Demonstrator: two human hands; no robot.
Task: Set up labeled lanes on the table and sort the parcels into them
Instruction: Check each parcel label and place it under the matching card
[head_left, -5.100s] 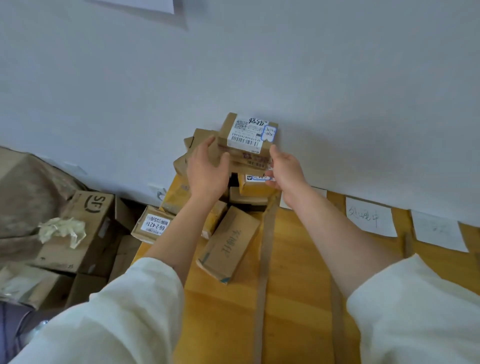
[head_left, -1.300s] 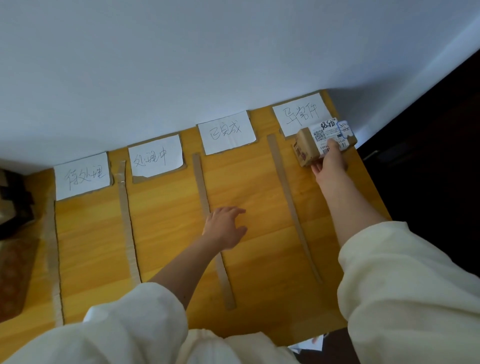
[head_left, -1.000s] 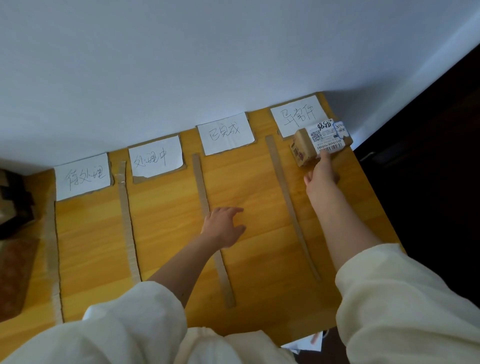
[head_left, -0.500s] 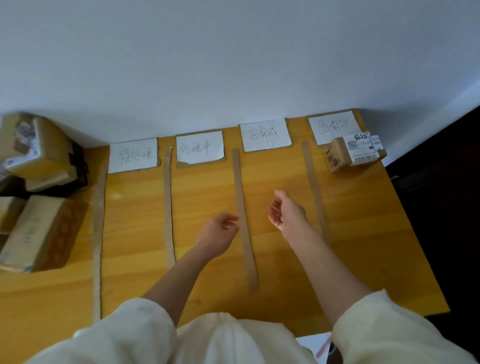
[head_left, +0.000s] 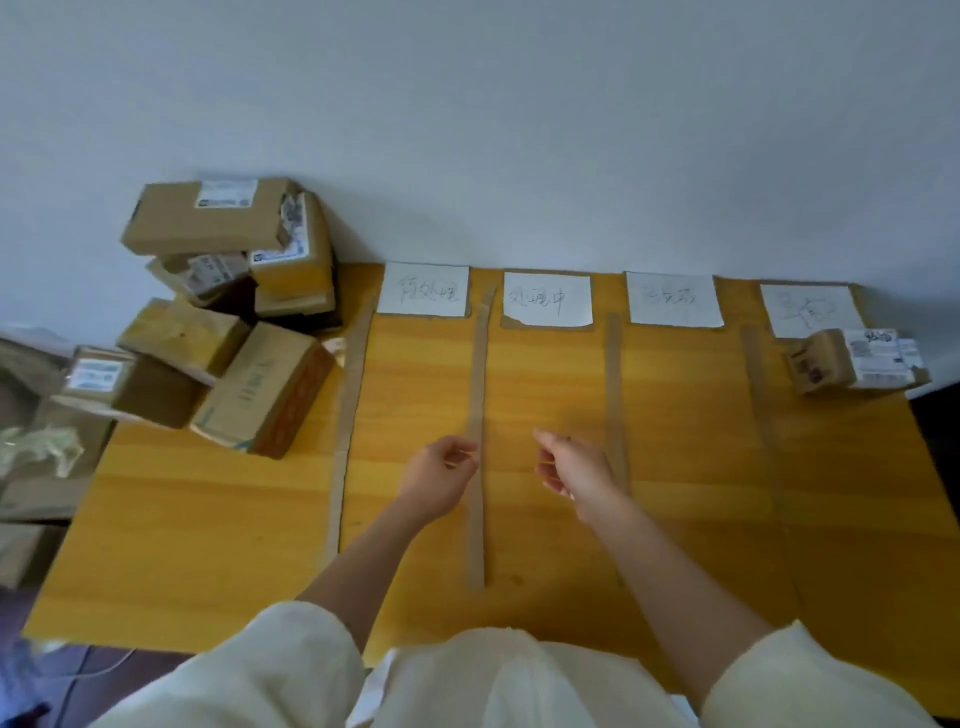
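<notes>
yellow wood-grain table, brown parcels, white labels

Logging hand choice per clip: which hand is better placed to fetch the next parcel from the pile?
Probably the left hand. It hangs empty on the side nearer the pile of parcels at the table's left end; the right hand, also empty, would have to cross over.
</notes>
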